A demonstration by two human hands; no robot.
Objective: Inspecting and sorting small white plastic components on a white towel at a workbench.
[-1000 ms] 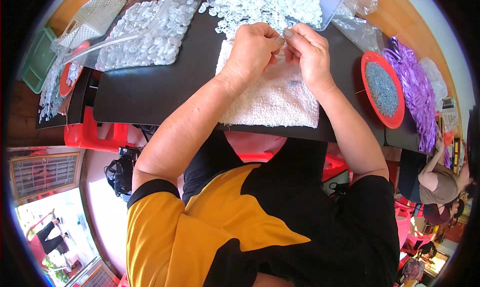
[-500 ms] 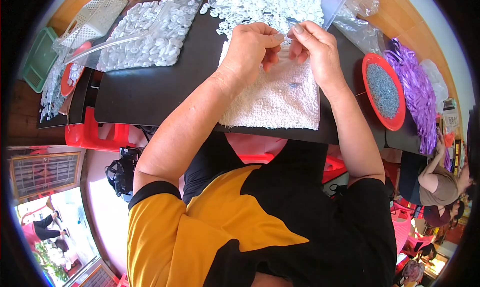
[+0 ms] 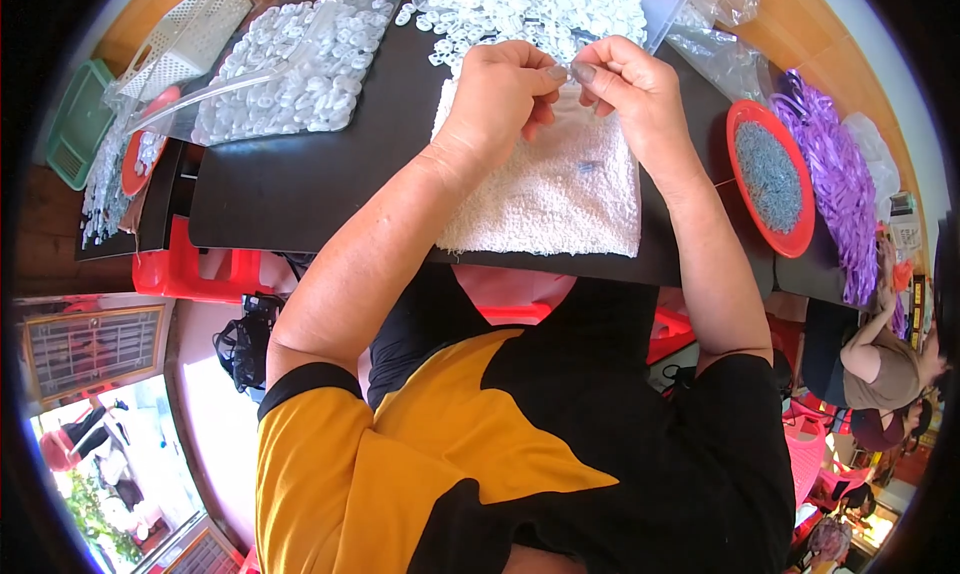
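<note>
My left hand (image 3: 500, 99) and my right hand (image 3: 640, 99) meet over the far part of a white terry towel (image 3: 540, 209). Thumb and fingers of each are pinched together, with the tips almost touching. Whatever sits between them is too small to make out. A few tiny blue-grey pieces (image 3: 587, 167) lie on the towel below the right hand. Just beyond my hands spreads a heap of small white plastic pieces (image 3: 530, 14), partly in a clear tub (image 3: 680, 4). To the right stands a red dish (image 3: 734, 154) filled with small blue-grey metal-looking pieces (image 3: 768, 179).
A clear bag of white oval pieces (image 3: 290, 74) covers the dark table (image 3: 300, 194) at left. Beyond it are a white basket (image 3: 185, 34) and a green basket (image 3: 75, 124). Purple ribbon-like strips (image 3: 825, 194) lie at right, near another person (image 3: 880, 364).
My right hand has shifted slightly up and turned, its fingertips drawing close to the left thumb. The left hand has barely moved. Both stay pinched.
</note>
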